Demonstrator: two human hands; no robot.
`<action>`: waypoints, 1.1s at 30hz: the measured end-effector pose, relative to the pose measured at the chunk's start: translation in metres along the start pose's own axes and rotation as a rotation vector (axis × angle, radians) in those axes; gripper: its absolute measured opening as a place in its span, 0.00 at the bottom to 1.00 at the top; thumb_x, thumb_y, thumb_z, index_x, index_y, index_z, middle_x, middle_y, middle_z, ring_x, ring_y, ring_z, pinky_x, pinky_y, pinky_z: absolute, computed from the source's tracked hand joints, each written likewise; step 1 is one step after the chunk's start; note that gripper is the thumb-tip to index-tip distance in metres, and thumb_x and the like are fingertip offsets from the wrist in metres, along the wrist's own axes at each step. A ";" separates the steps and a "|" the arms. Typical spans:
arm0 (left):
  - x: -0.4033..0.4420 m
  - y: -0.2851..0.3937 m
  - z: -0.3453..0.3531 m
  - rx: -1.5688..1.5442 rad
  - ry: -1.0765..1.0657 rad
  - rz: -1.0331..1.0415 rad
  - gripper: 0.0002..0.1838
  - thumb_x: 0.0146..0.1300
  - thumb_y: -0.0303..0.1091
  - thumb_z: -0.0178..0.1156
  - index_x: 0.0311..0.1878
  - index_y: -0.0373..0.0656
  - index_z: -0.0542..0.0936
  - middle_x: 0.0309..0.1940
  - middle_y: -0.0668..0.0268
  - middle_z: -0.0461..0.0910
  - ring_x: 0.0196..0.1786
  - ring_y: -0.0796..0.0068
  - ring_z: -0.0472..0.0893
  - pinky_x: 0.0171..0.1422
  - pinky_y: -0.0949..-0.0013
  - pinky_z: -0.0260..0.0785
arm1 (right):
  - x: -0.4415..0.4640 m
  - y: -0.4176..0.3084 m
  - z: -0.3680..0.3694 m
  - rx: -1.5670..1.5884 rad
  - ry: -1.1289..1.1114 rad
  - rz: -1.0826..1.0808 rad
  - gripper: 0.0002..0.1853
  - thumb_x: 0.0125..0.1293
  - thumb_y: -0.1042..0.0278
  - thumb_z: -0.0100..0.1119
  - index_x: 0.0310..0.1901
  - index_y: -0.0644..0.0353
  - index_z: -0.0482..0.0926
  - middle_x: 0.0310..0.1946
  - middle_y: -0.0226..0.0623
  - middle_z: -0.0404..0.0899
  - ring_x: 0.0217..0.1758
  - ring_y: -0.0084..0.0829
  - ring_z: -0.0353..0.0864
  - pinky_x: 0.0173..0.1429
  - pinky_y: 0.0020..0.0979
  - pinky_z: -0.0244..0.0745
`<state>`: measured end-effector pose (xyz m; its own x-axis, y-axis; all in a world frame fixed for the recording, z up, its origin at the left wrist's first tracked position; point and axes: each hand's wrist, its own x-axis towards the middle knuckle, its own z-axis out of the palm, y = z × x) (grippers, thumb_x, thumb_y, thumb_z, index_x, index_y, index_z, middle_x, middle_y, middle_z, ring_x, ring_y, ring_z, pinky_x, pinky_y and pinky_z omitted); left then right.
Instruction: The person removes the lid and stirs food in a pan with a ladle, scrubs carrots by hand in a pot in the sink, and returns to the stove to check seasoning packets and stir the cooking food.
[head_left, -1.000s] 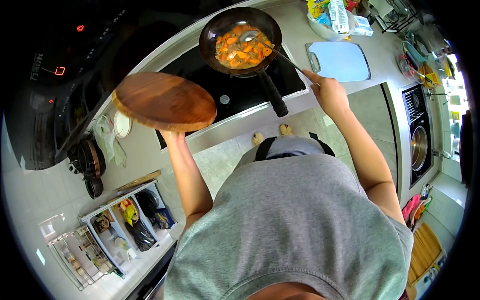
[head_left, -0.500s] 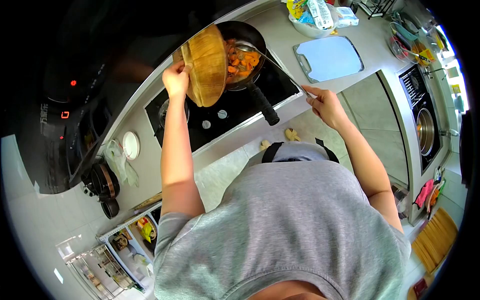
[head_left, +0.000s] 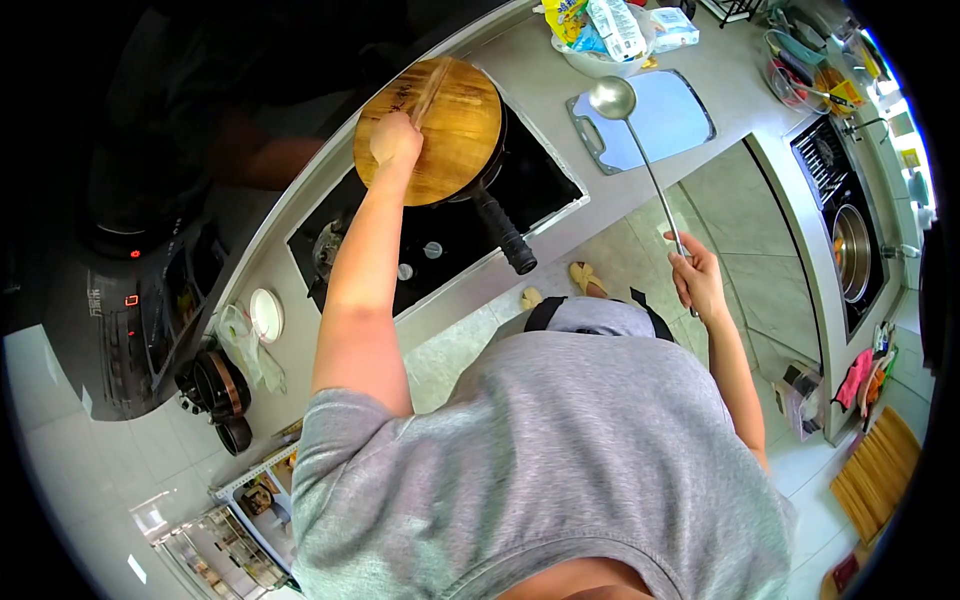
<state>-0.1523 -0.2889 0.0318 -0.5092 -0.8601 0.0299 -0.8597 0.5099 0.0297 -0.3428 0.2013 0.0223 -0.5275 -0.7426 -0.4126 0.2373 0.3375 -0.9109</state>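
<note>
The wooden lid [head_left: 455, 140] sits over the pan [head_left: 492, 205] on the stove [head_left: 540, 180], hiding most of it; whether its rim is seated all round, I cannot tell. The left hand [head_left: 397, 142] is clamped on the near end of the lid's bar [head_left: 436, 88], which runs away from the person and slightly right. The right hand [head_left: 703, 280], well apart from the left, grips the ladle [head_left: 648, 165] low on its shaft. The ladle's long axis runs forward and leftward, its round bowl at the far end, seen against the blue cutting board [head_left: 665, 125]; contact cannot be judged. The pan's wrapped handle points toward the person and rightward, its tip by the front edge of the table [head_left: 530, 75].

Markings: small dark characters on the lid, illegible. Printed bags [head_left: 600, 28] in a white tub [head_left: 590, 65], lettering too small to read. A red lit figure on the range hood [head_left: 140, 290] resembles 0.

Clearances: a strip of table separates stove and board. Floor [head_left: 620, 245] shows between the table's front edge and the person.
</note>
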 end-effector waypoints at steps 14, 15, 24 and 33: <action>0.006 0.003 0.027 0.049 -0.027 0.006 0.10 0.59 0.37 0.65 0.38 0.41 0.85 0.39 0.54 0.85 0.44 0.52 0.84 0.46 0.54 0.77 | -0.018 0.017 -0.014 0.038 0.079 0.079 0.19 0.72 0.74 0.49 0.63 0.65 0.73 0.10 0.22 0.63 0.07 0.15 0.56 0.14 0.23 0.49; 0.007 0.002 0.028 0.049 -0.028 0.006 0.10 0.59 0.37 0.65 0.38 0.41 0.85 0.39 0.54 0.85 0.44 0.52 0.84 0.46 0.54 0.77 | -0.017 0.018 -0.015 0.036 0.077 0.079 0.19 0.72 0.74 0.49 0.63 0.65 0.73 0.10 0.22 0.63 0.07 0.15 0.56 0.14 0.23 0.49; 0.003 0.000 0.039 -0.001 0.040 0.013 0.11 0.62 0.39 0.63 0.38 0.41 0.85 0.38 0.53 0.84 0.43 0.50 0.83 0.45 0.51 0.76 | -0.011 0.030 -0.016 0.118 0.070 0.095 0.19 0.74 0.72 0.48 0.64 0.64 0.72 0.10 0.23 0.63 0.07 0.16 0.56 0.13 0.22 0.50; -0.010 0.010 -0.005 -0.027 0.297 0.163 0.33 0.65 0.54 0.60 0.64 0.39 0.71 0.57 0.48 0.76 0.59 0.46 0.75 0.61 0.51 0.70 | 0.031 0.062 -0.010 0.148 0.080 0.061 0.12 0.77 0.64 0.47 0.53 0.61 0.71 0.16 0.28 0.69 0.11 0.20 0.64 0.16 0.23 0.58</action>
<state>-0.1553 -0.2751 0.0369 -0.6026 -0.7282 0.3264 -0.7643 0.6443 0.0266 -0.3530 0.2050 -0.0472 -0.5705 -0.6727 -0.4711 0.3854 0.2873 -0.8769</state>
